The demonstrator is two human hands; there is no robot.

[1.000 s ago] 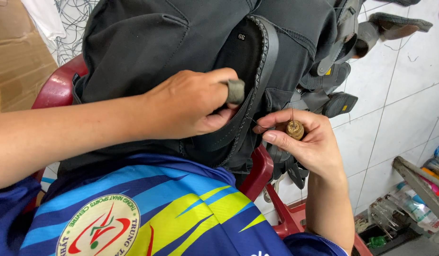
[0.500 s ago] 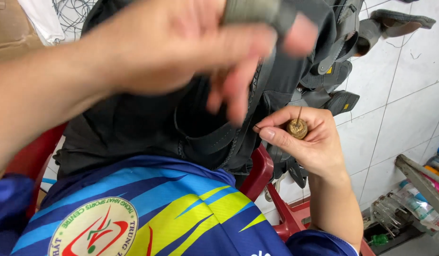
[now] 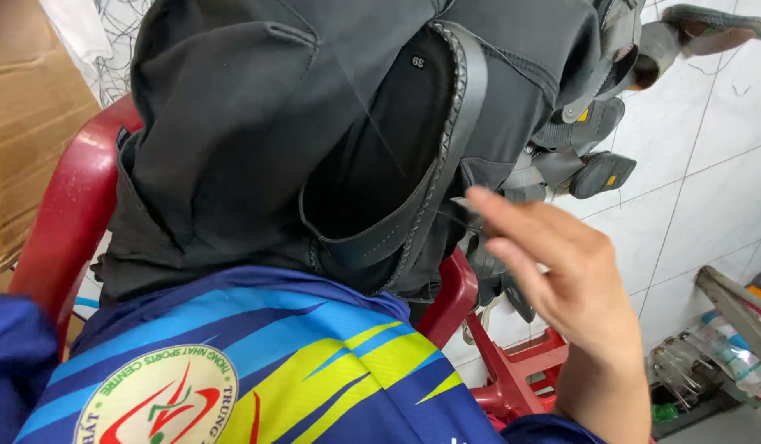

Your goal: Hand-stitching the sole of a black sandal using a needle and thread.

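Observation:
A black sandal (image 3: 397,156) with a braided, stitched rim and a grey strap lies on dark grey cloth (image 3: 232,140) in front of me. A thin thread runs slantwise across its insole. My right hand (image 3: 565,284) is seen from the back, just right of the sandal. Its fingers stretch toward the stitched rim, the fingertips almost touching it. A thin grey tip shows by the fingertips, and the palm is hidden. My left hand is out of view.
A red plastic chair (image 3: 64,214) frames the cloth, and a blue and yellow jersey (image 3: 257,362) fills the bottom. Several dark sandals (image 3: 598,140) hang by the white tiled wall at right. A cardboard box (image 3: 23,123) stands at left, bottles (image 3: 709,353) at lower right.
My left hand, which pressed on the sandal with a capped thumb, rose up and left the view. My right hand turned its back to me, hiding the small brown round thing it held.

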